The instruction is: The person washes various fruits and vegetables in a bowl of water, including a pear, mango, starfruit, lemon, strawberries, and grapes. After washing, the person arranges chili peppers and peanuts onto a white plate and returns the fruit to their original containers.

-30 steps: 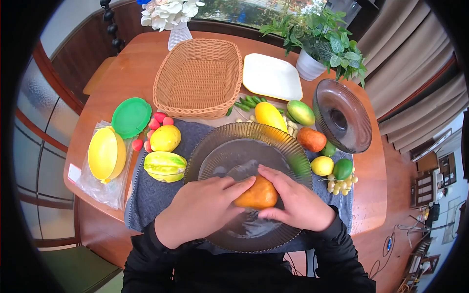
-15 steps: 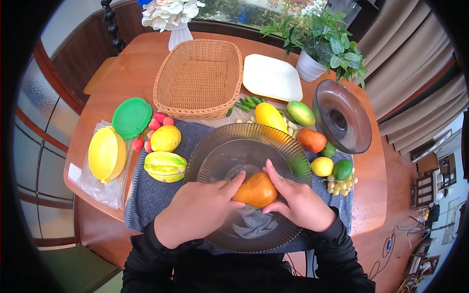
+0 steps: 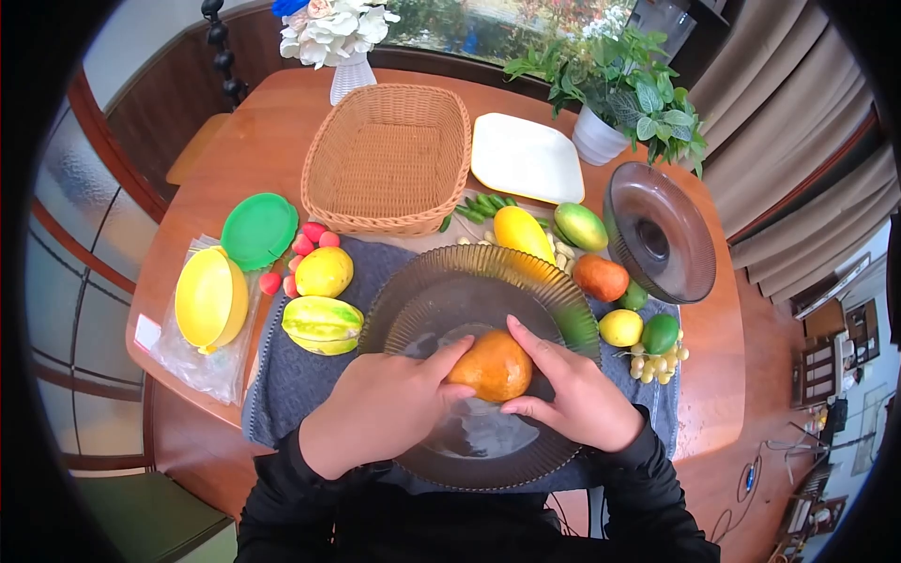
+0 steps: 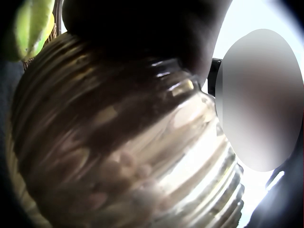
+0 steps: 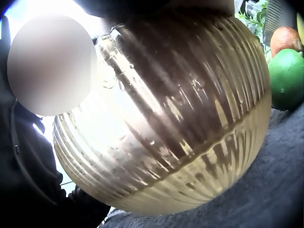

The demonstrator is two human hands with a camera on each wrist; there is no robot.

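Note:
A wet, orange-brown pear-shaped fruit (image 3: 493, 366) is held between both hands over the middle of a ribbed, smoky glass bowl (image 3: 399, 296). My left hand (image 3: 375, 408) grips its left side, thumb on top. On the right side, my right hand (image 3: 587, 399) holds it between thumb and fingers. Water shows in the bowl, and its line crosses the ribbed glass wall (image 5: 209, 154) in the right wrist view. The left wrist view has the bowl's side (image 4: 118, 142) close up, the hand above dark.
Bowl and fruit stand on a grey towel (image 3: 291, 403). Left are a starfruit (image 3: 322, 326), a yellow bowl (image 3: 211, 296) and a green lid (image 3: 260, 232). Behind are a wicker basket (image 3: 385, 155) and a white tray (image 3: 527, 155). Limes, grapes (image 3: 660, 364) and another glass bowl (image 3: 657, 235) lie right.
The fruit has turned between my hands; its narrow end pointed left half a second ago and now it looks rounder. The fingers have shifted slightly around it. The head view has tilted up a little.

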